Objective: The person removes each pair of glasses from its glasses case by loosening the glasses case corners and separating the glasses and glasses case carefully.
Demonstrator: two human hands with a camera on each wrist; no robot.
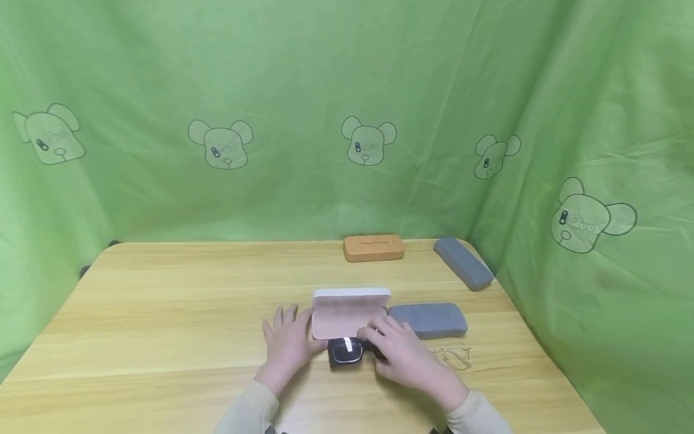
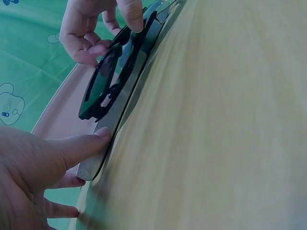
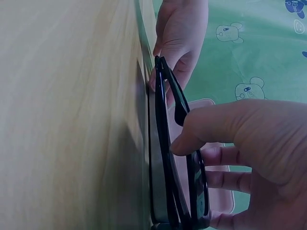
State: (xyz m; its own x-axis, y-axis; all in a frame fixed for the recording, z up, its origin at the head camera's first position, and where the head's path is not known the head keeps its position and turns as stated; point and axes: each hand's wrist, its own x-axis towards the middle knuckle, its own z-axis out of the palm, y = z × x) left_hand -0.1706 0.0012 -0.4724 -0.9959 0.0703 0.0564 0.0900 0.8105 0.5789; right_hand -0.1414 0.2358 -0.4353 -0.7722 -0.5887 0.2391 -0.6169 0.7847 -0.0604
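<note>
Sunglasses (image 1: 346,353), one pair, black: held at the near edge of an open, pink-lined case (image 1: 328,325) on the tabletop (image 1: 162,337). Handling: probably light and stiff, smooth lenses easily scratched; best taken by the frame. Right hand (image 1: 403,355): thumb and fingers pinch the sunglasses toward their right end, forearm angled inward. Left hand (image 1: 288,343): fingers spread, fairly straight, thumb against the case's front edge.

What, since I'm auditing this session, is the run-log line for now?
left hand: touches open white case | right hand: holds black sunglasses | brown case: closed
</note>
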